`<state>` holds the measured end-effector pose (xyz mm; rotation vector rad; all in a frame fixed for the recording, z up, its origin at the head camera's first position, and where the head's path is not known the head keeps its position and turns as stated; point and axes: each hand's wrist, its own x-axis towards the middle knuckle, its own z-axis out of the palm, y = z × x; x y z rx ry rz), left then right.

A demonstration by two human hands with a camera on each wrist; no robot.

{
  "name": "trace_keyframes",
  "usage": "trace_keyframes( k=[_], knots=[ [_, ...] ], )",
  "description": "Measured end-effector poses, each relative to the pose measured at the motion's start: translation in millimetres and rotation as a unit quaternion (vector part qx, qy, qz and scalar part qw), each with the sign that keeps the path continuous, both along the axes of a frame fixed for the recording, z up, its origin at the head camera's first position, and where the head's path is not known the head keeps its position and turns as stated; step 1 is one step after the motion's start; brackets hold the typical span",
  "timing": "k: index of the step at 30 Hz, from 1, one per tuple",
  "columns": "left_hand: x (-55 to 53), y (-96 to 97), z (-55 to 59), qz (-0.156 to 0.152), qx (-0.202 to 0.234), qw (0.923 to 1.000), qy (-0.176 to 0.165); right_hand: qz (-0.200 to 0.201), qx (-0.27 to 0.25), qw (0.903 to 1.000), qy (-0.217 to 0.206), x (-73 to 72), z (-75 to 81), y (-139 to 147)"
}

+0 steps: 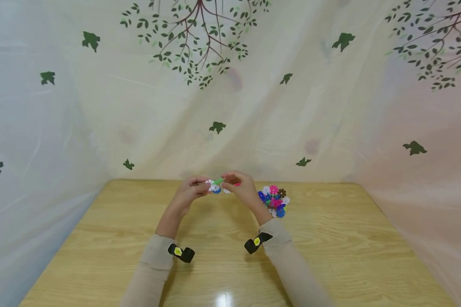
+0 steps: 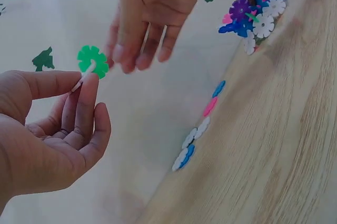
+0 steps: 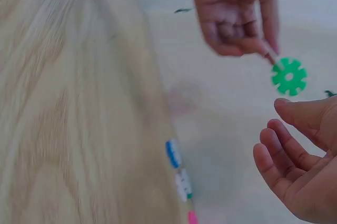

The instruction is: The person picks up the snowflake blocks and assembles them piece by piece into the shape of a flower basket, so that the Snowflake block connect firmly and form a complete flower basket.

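Note:
Between thumb and forefinger, my left hand (image 2: 58,124) pinches a white snowflake disc (image 2: 79,83), seen nearly edge-on. A green notched snowflake disc (image 2: 87,57) stands joined to that white one, as the right wrist view also shows. My right hand (image 3: 305,166) hovers close beside the green disc with loosely bent fingers, apart from it and holding nothing. In the head view both hands are raised over the table's far part, and the right hand (image 1: 243,188) partly covers what lies behind it.
Several loose discs, white, blue (image 2: 219,88) and pink (image 2: 210,107), lie in a row near the table's (image 1: 330,256) far edge. Right of them sits a heaped cluster (image 1: 273,200) of colourful discs. A leaf-patterned cloth (image 1: 169,128) hangs behind.

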<state>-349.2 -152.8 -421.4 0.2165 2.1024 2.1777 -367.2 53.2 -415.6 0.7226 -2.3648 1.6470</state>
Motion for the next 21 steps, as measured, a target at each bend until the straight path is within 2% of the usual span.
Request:
trace_keyframes(
  k=[3,7,9,14,21],
  knots=[
    [-1.1,-6.4,1.5,0.01,0.008,0.9999,-0.009,0.004,0.043,0.9988,-0.025,-24.7,-16.3,-7],
    [-2.4,-13.3,2.9,0.015,0.007,0.9997,-0.02,0.004,0.08,0.9947,-0.064,-42.7,-29.0,-16],
    [-3.6,-15.6,3.1,0.017,0.008,0.9995,-0.026,0.002,0.09,0.9934,-0.071,-49.9,-35.5,-19],
    [-6.7,-18.8,2.9,0.024,0.014,0.999,-0.035,-0.013,0.118,0.991,-0.061,-64.3,-52.5,-25],
    [-7.6,-17.2,2.6,0.023,0.028,0.9988,-0.034,-0.031,0.158,0.9857,-0.048,-71.4,-66.9,-31]
  ],
)
